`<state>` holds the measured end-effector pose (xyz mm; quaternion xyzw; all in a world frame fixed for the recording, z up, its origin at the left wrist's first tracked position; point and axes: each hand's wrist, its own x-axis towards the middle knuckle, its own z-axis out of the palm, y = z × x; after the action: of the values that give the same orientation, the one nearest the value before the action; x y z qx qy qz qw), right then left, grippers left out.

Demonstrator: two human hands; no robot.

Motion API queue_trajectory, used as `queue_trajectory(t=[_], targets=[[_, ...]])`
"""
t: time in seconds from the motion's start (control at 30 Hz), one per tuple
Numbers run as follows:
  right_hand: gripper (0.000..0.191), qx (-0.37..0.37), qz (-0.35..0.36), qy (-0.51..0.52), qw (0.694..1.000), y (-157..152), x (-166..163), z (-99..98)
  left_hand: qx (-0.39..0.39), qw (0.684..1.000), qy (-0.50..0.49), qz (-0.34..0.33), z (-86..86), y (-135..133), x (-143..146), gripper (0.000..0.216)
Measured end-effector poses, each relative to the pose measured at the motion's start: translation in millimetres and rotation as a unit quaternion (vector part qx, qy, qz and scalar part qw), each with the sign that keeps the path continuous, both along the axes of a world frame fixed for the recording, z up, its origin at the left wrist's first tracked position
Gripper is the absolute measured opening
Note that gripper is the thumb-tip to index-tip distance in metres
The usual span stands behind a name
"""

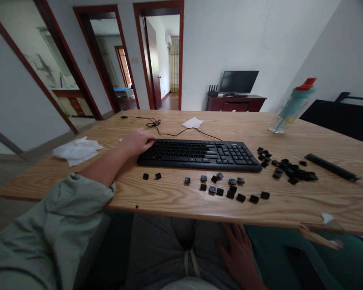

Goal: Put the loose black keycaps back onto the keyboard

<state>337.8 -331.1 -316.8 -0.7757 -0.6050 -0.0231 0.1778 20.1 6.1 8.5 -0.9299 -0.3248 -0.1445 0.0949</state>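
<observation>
A black computer keyboard [187, 158] lies on the wooden table [169, 197], many letter keys off its middle block and the number pad still capped. My left hand [138, 141] is at the keyboard's upper left corner, with thumb and fingers bent closed on its edge. Whether a small piece is between the fingertips is hidden. Loose black keycaps [212, 189] are scattered in front of the keyboard, and a heap of keycaps [293, 171] lies to its right. My right hand [239, 253] rests on my thigh below the table edge, fingers spread, holding nothing.
A long black bar [332, 166] lies right of the heap. Behind it stands a clear bottle with a red top [295, 104]. The keyboard cable [172, 134] runs along the back, near a white tissue [192, 122]. Crumpled tissues [77, 150] lie at the left.
</observation>
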Motion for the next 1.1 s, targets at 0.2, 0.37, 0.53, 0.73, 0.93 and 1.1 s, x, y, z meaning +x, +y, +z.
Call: queue_trajectory(t=[0.2,0.37,0.53,0.73,0.93,1.1], targets=[[0.055,0.011,-0.002,-0.004,1.000,0.4,0.2,-2.6,0.015,0.999,0.013,0.024,7.5,-6.1,-4.3,0.037],[0.055,0.008,-0.002,-0.003,1.000,0.3,-1.0,-0.3,-0.003,0.996,0.084,0.013,6.2,-8.7,0.7,0.043],[0.054,0.010,0.002,-0.003,1.000,0.5,0.7,-0.5,0.003,0.994,0.105,0.025,4.4,-8.8,4.5,0.044],[0.053,0.009,0.009,-0.004,1.000,1.5,3.3,-3.7,0.012,0.990,0.129,0.061,5.4,-11.1,11.2,0.042],[0.050,0.015,0.001,-0.010,1.000,2.5,-1.9,1.8,-0.103,0.987,0.010,-0.120,17.8,-62.7,37.4,0.028],[0.050,0.008,0.005,-0.005,1.000,2.5,-3.1,5.4,-0.204,0.951,0.016,-0.231,24.3,-105.8,65.1,0.021]])
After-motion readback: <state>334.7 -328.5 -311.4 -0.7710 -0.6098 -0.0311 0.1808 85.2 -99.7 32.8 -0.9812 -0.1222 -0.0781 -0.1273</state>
